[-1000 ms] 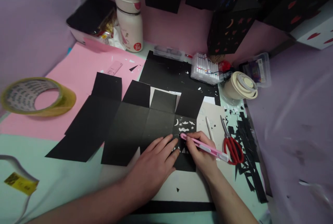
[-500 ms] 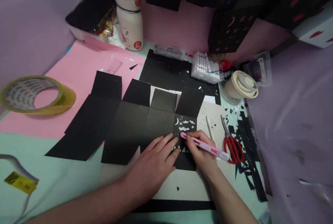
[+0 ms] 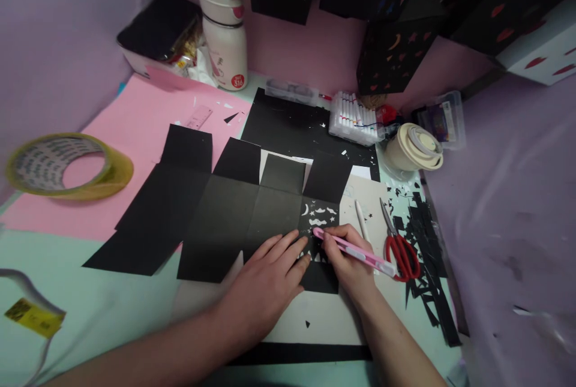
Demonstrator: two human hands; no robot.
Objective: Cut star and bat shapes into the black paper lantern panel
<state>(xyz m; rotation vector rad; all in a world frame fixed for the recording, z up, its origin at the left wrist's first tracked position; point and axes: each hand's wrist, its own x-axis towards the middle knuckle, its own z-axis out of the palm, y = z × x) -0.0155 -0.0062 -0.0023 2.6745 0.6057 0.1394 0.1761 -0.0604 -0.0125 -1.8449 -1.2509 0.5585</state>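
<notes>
A large sheet of black card (image 3: 216,219), cut into panels and flaps, lies flat on the table. Its right panel has small moon, cloud and star shapes (image 3: 318,214) cut out of it. My left hand (image 3: 270,282) lies flat on the card with the fingers stretched out, pressing it down just left of the cut-outs. My right hand (image 3: 346,258) is closed around a pink craft knife (image 3: 355,252), held like a pen. The knife's tip touches the card just below the cut-out shapes.
Red-handled scissors (image 3: 400,249) and a white pen (image 3: 360,219) lie right of my hand among black paper scraps (image 3: 427,267). A tape roll (image 3: 67,165) sits at the left on pink paper (image 3: 135,129). A white bottle (image 3: 224,33), marker box (image 3: 353,120), tape rolls (image 3: 416,147) and black lantern boxes (image 3: 396,45) stand behind.
Both hands and the knife stay in the same place on the card. Only the view has shifted slightly.
</notes>
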